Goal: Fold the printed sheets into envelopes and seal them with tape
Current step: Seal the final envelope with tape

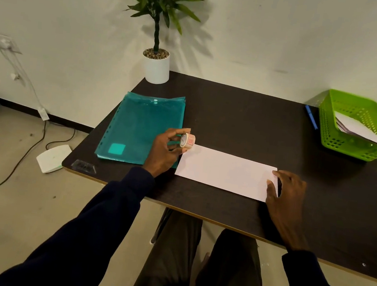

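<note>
Folded sheet (pixel 225 173), right end beneath flat right hand (pixel 288 199); tape roll (pixel 187 140) in grip of left hand (pixel 164 151).

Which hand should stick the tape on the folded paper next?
The left hand, probably. It pinches the tape roll right at the left end of the folded paper. The right hand rests on the right end, far from the tape, so it can hold the sheet flat.
</note>
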